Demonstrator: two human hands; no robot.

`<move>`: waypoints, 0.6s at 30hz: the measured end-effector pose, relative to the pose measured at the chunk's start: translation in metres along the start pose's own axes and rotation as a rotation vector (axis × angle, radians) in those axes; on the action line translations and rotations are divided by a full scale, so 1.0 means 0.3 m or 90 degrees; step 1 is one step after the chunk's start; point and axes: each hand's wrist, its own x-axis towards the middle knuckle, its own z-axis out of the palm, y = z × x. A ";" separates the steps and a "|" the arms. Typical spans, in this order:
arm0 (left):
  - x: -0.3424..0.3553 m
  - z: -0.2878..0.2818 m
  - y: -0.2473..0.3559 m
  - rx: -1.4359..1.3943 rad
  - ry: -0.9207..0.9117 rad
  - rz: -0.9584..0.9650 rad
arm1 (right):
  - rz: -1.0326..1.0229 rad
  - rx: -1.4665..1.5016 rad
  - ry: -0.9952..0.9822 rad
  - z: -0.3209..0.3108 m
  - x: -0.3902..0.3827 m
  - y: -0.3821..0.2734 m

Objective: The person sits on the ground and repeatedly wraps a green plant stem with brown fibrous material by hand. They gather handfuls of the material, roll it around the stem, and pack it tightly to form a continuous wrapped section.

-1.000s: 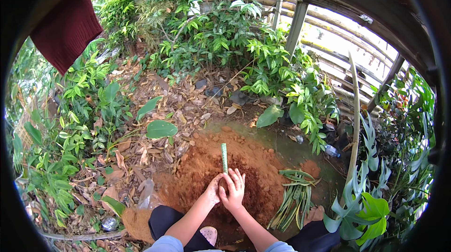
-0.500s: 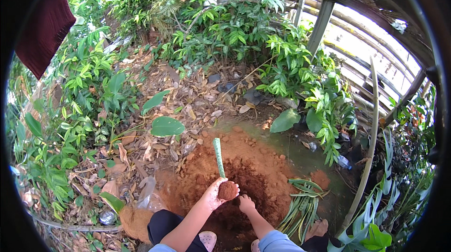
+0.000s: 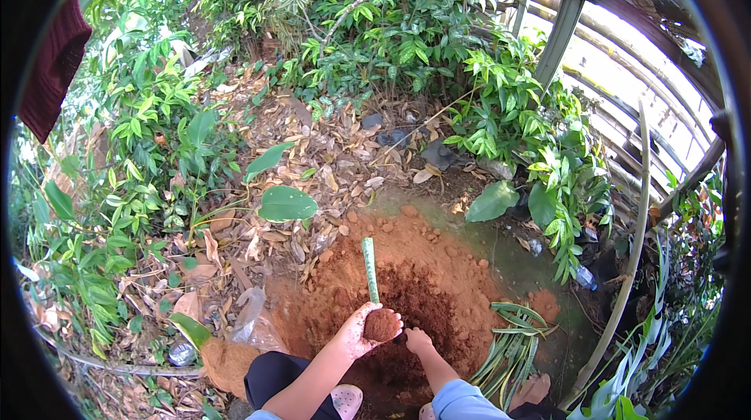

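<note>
My left hand (image 3: 356,338) is closed round a plant cutting with one stiff, mottled green leaf (image 3: 370,267) like a snake plant's. A round reddish-brown ball (image 3: 382,325) of soil or fibre at its base rests against the palm. The leaf points up and away from me, tilted slightly left. Just right of the ball, my right hand (image 3: 418,341) is low over the dug reddish soil (image 3: 438,260), its fingers curled together. Its fingertips are against dark soil, and whatever they may hold is hidden.
Left of my knee lie a brown fibrous husk (image 3: 225,365) and a clear plastic bag (image 3: 254,322). A bundle of long striped leaves (image 3: 512,346) lies at right, near a curved wooden pole (image 3: 632,263). Leafy shrubs (image 3: 415,44) and a bamboo fence (image 3: 618,68) stand beyond.
The whole view has shifted, so the ground and plants sit further right and the dark red cloth further left. Both hands keep nearly the same pose, the cutting still in my left.
</note>
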 end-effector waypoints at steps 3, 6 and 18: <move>-0.023 -0.002 -0.003 -0.023 0.003 -0.006 | 0.006 0.122 0.081 0.033 0.022 0.033; -0.055 -0.012 -0.014 -0.025 -0.005 0.005 | 0.020 0.295 0.160 0.065 0.050 0.075; -0.177 0.008 -0.078 -0.007 -0.054 0.039 | 0.150 1.065 0.171 -0.044 -0.039 0.043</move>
